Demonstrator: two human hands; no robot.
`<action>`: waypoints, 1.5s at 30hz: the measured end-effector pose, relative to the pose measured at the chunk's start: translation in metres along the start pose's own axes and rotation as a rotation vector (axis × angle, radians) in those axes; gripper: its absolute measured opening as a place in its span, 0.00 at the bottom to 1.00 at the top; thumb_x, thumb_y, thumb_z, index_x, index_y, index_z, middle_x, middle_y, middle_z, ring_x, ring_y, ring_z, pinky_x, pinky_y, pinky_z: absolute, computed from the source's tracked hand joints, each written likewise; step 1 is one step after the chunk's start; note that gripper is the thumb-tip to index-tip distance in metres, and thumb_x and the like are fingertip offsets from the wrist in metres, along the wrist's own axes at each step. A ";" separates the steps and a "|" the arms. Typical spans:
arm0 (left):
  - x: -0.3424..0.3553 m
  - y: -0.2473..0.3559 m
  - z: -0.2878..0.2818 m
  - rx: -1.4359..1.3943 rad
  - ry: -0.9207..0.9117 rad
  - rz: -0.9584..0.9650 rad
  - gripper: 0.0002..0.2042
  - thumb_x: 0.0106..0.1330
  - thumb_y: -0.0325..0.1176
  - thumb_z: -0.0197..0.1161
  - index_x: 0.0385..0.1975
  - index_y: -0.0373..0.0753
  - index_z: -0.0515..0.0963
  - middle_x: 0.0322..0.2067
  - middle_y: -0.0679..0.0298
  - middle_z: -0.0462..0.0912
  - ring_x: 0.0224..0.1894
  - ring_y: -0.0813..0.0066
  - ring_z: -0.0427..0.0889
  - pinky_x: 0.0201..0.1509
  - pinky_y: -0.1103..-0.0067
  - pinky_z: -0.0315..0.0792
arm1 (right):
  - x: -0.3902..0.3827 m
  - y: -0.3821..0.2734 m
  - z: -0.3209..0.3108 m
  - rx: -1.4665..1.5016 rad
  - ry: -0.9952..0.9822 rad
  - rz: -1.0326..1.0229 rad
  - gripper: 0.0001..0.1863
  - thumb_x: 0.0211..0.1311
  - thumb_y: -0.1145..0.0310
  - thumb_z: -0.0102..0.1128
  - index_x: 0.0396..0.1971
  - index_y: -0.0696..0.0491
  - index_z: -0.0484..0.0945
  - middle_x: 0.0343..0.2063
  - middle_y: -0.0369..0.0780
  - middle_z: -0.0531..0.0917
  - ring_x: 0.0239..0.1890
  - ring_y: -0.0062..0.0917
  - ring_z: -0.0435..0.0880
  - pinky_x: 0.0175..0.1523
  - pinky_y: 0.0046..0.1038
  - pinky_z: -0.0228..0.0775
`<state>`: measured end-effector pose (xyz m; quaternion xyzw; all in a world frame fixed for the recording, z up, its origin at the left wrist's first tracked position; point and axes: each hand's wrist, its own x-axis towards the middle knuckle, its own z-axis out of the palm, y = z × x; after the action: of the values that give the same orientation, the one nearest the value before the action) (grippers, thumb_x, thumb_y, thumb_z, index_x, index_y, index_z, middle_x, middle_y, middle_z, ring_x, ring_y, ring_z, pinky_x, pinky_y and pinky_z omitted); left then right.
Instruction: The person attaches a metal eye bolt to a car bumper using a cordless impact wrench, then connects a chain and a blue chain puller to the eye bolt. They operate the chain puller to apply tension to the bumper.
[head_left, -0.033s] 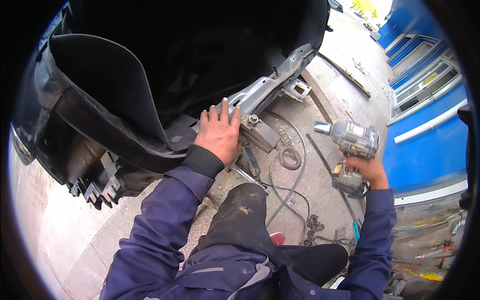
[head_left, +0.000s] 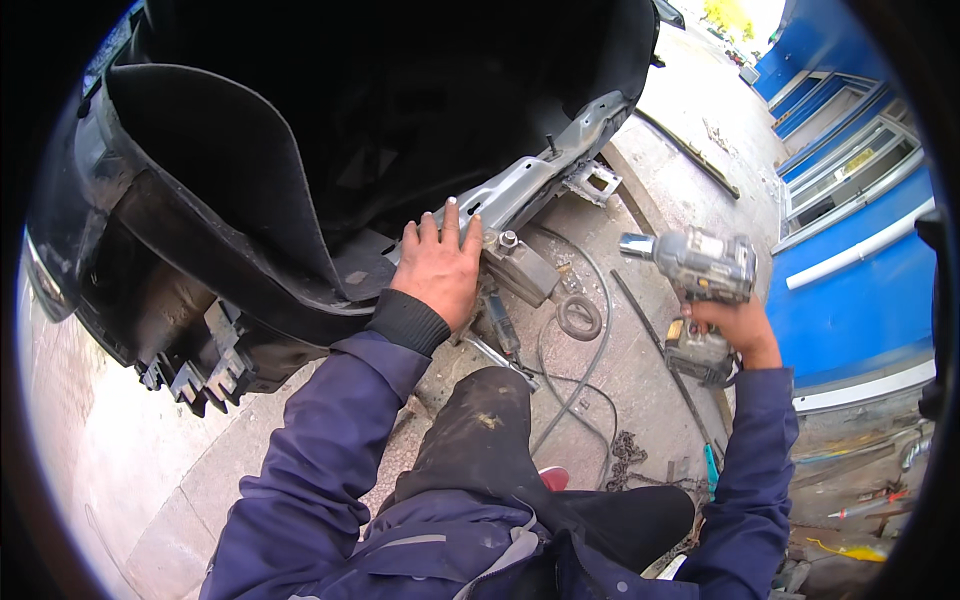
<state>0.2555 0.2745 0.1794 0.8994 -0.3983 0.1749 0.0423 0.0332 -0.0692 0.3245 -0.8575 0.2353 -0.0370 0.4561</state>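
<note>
One curved black panel point(head_left: 220, 170): stands to the left of the left hand, its lower end near the wrist.
Left hand point(head_left: 438, 262): laid palm down, fingers mostly straight and slightly spread; fingertips rest on the metal rail, with no grip closed around it.
Grey metal rail point(head_left: 515, 190): under the left fingertips, running away ahead and to the right.
Clamp block point(head_left: 522, 268): just right of the left hand, a bolt head on top.
Dark ring point(head_left: 562, 318): on the ground between the hands.
Grey cable point(head_left: 608, 335): curves past the ring, between the hands.
Impact wrench point(head_left: 708, 265): in the right hand, well apart from the rail, silver socket pointing left.
Right hand point(head_left: 735, 325): curled around the wrench's handle.
Blue wall point(head_left: 850, 310): beyond the right hand.
</note>
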 end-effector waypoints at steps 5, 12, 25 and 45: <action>-0.002 0.000 0.003 -0.024 0.061 -0.010 0.30 0.72 0.32 0.59 0.75 0.35 0.72 0.73 0.39 0.72 0.68 0.39 0.76 0.75 0.49 0.67 | 0.051 -0.099 0.039 -0.160 -0.193 -0.076 0.21 0.50 0.81 0.78 0.47 0.60 0.86 0.33 0.36 0.88 0.24 0.18 0.81 0.27 0.27 0.73; -0.001 -0.002 0.010 -0.034 0.081 -0.036 0.38 0.63 0.41 0.74 0.75 0.35 0.72 0.74 0.37 0.70 0.67 0.39 0.76 0.74 0.51 0.67 | 0.083 -0.152 0.090 -0.654 -0.244 -0.024 0.23 0.45 0.74 0.82 0.45 0.60 0.86 0.33 0.40 0.90 0.27 0.22 0.86 0.29 0.29 0.78; 0.001 0.001 0.009 -0.060 0.046 -0.061 0.39 0.63 0.40 0.74 0.76 0.37 0.70 0.75 0.39 0.69 0.69 0.40 0.75 0.74 0.51 0.66 | 0.095 -0.213 0.128 -1.193 -0.327 -0.106 0.21 0.47 0.63 0.79 0.37 0.65 0.89 0.30 0.52 0.91 0.26 0.35 0.92 0.35 0.34 0.84; 0.000 0.001 0.011 -0.061 0.051 -0.051 0.37 0.64 0.35 0.69 0.76 0.36 0.69 0.74 0.38 0.69 0.70 0.39 0.74 0.75 0.49 0.65 | 0.096 -0.203 0.126 -0.992 -0.317 0.056 0.21 0.51 0.59 0.83 0.42 0.56 0.91 0.24 0.40 0.89 0.20 0.25 0.86 0.28 0.29 0.78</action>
<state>0.2579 0.2719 0.1686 0.9028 -0.3792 0.1843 0.0844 0.2287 0.0812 0.3987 -0.9590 0.1754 0.2212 0.0260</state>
